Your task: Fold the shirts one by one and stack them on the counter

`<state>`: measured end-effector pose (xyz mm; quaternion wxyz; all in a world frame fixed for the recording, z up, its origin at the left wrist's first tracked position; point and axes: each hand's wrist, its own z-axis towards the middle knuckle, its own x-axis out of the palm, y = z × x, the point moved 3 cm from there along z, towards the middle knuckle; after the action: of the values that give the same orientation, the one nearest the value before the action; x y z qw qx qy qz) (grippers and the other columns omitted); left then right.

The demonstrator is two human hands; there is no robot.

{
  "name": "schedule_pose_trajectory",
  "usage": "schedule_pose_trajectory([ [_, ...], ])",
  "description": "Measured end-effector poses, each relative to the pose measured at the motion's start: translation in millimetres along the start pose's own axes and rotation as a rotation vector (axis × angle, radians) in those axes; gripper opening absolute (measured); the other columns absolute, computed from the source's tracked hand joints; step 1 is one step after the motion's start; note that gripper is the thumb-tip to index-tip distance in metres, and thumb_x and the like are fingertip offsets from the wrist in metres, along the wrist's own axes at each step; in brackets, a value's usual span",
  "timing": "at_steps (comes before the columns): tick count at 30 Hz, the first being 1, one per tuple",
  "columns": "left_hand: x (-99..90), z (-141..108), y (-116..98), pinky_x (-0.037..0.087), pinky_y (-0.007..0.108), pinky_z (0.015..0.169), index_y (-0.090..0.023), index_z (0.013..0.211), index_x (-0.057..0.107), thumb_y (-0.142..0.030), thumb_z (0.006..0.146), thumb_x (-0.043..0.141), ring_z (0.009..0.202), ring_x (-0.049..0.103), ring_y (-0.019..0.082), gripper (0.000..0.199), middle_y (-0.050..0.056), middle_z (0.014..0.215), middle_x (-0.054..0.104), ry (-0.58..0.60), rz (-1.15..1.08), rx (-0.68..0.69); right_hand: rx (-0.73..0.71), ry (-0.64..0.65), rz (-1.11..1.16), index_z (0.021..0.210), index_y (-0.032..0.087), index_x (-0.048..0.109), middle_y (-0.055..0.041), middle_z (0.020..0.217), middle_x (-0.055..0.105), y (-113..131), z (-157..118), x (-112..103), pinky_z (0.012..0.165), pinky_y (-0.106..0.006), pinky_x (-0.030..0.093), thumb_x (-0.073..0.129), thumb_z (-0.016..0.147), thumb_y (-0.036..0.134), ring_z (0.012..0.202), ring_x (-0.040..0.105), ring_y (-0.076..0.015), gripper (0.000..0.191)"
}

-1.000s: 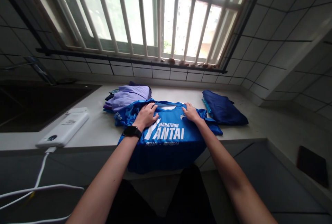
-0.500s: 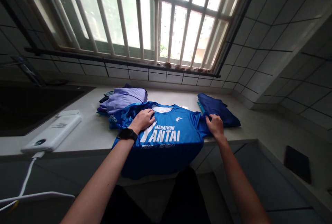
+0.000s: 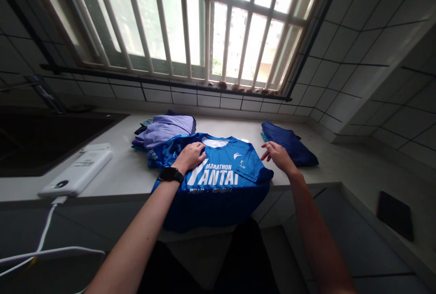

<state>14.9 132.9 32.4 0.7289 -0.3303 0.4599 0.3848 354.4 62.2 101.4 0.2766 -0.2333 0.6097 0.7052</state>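
A blue short-sleeved T-shirt (image 3: 218, 203) with white "MARATHON YANTAI" lettering lies on the white counter, its lower part hanging over the front edge. Its right-hand sleeve (image 3: 254, 169) is folded inward across the chest, covering the end of the lettering. My left hand (image 3: 190, 155), with a black watch on the wrist, rests on the shirt's left chest near the collar, fingers laid on the fabric. Just off the shirt's right shoulder, my right hand (image 3: 277, 155) hovers with fingers apart and nothing in them.
Behind the shirt's left sleeve sits a pile of folded clothes (image 3: 170, 128), lilac on top. A navy folded stack (image 3: 289, 144) lies at the right. A white power bank (image 3: 76, 171) with a cable stands near the sink (image 3: 51, 149). A dark flat object (image 3: 395, 214) lies at far right.
The right-hand sleeve was held out to the side by my right hand; now it lies folded over the chest and that hand has let go. My left hand stays on the shirt.
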Motion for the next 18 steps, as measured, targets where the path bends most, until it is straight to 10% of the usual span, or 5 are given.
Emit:
schedule_pose_trajectory([
  [5,-0.5,0,0,0.052,0.043,0.109,-0.016,0.119,0.072,-0.029,0.093,0.047,0.12,0.067,0.031,0.038,0.017,0.126,0.072,-0.006,-0.003,-0.011,0.02,0.163,-0.307,0.087,0.021,0.071,-0.0047,0.086,0.08,0,-13,2,0.065,-0.023,0.048,0.053,0.098,0.026,0.072,0.071,-0.0162,0.022],
  [12,-0.3,0,0,0.051,0.044,0.11,-0.015,0.119,0.072,-0.027,0.092,0.048,0.121,0.067,0.032,0.038,0.017,0.126,0.072,-0.006,-0.021,-0.019,0.048,0.38,-0.06,0.103,0.019,0.072,-0.0007,0.064,0.072,2,-27,7,0.047,-0.025,0.049,0.046,0.102,0.034,0.044,0.062,-0.016,0.03],
  [15,-0.5,0,0,0.05,0.043,0.111,-0.015,0.12,0.071,-0.028,0.092,0.049,0.122,0.067,0.032,0.038,0.018,0.127,0.072,-0.001,-0.016,-0.03,-0.088,0.249,-0.195,0.109,0.02,0.075,-0.008,0.1,0.081,2,-17,12,0.081,-0.031,0.062,0.049,0.1,0.026,0.085,0.078,-0.0209,0.028],
  [18,-0.9,0,0,0.051,0.041,0.111,-0.016,0.12,0.071,-0.028,0.092,0.049,0.122,0.068,0.031,0.037,0.017,0.127,0.072,-0.002,-0.014,-0.032,-0.217,0.249,-0.405,0.131,0.023,0.073,-0.0095,0.156,0.058,0,-10,35,0.119,-0.037,0.044,0.055,0.1,0.027,0.142,0.057,-0.0255,0.035],
])
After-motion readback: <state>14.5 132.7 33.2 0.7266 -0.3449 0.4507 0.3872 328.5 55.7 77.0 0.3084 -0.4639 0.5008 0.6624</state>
